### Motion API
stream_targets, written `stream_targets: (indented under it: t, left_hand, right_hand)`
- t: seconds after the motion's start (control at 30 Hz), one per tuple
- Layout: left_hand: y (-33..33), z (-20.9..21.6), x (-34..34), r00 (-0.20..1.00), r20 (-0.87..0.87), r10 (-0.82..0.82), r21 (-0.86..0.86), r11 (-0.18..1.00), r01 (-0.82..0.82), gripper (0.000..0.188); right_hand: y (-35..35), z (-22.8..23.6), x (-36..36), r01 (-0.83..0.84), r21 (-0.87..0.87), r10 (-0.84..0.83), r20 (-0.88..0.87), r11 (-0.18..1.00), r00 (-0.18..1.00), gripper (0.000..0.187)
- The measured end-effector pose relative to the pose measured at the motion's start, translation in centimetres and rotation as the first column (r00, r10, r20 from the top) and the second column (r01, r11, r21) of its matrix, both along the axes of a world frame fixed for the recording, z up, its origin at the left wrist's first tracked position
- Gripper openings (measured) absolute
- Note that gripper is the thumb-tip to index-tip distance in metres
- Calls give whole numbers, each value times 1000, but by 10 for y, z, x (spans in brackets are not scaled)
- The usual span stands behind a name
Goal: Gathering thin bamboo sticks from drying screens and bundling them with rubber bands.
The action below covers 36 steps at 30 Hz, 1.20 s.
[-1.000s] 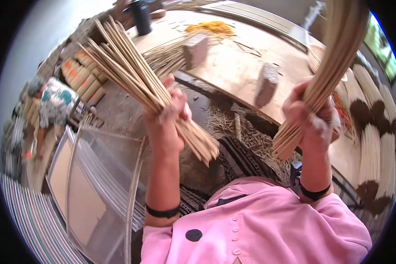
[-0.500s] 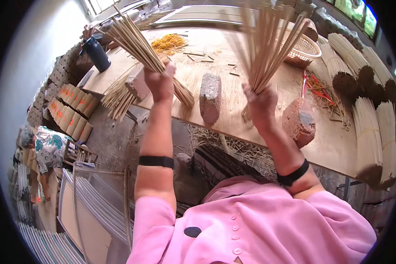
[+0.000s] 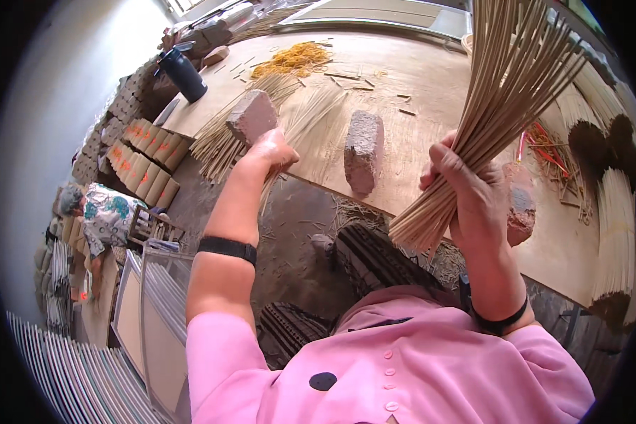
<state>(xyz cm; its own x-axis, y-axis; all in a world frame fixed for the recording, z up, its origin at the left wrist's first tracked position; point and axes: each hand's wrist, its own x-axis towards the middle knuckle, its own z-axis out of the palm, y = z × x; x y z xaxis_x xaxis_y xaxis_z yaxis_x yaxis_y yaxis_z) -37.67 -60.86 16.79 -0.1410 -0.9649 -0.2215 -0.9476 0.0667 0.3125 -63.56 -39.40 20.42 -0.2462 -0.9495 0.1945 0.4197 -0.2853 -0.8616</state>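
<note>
My right hand [image 3: 473, 184] is closed round a thick bundle of thin wooden sticks [image 3: 512, 85]. The bundle tilts, fanning out at its upper end, with its lower ends over the table's near edge. At the left, my left hand [image 3: 275, 148] is closed beside a reddish brick [image 3: 253, 116]. Sticks smeared by motion [image 3: 311, 113] run out from this hand over the table, and a few show below its fist. More loose sticks [image 3: 215, 141] lie under and around that brick. A second brick [image 3: 364, 152] stands between my hands, and a third [image 3: 519, 205] is partly behind my right wrist.
Yellow rubber bands [image 3: 293, 59] lie heaped at the back of the wooden table [image 3: 417, 71]. A dark bottle [image 3: 182, 74] stands back left. Red strips [image 3: 546, 150] and tied stick bundles [image 3: 615, 237] are at the right. Another person [image 3: 109, 215] is low at the left, near stacked brown bundles [image 3: 145, 162].
My left hand has come down and left beside the brick, its sticks now low. My right hand has moved right, and its bundle now leans up to the right. The view has shifted too.
</note>
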Motion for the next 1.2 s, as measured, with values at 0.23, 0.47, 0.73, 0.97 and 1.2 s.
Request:
stream_targets:
  t: [0.23,0.47,0.73,0.97,1.2]
  left_hand:
    - [5,-9,8,996,93,17,-57,998,-11,79]
    - [44,1,-26,956,257,144,-161,981,-105,95]
    - [134,53,-45,468,-863,-189,-218,976,-8,100]
    - [191,84,-127,219,-967,-134,-105,985,136,44]
    - [154,69,-164,286,-954,-86,24,933,358,63]
  right_hand:
    - [-3,-14,16,-164,6,163,96,986,982,14]
    - [8,-21,21,-222,8,220,99,975,970,8]
    - [10,-24,30,-279,122,297,-173,952,939,8]
    - [24,-34,50,-318,-18,312,-143,948,939,18]
    - [61,-70,38,-527,178,437,377,831,817,17]
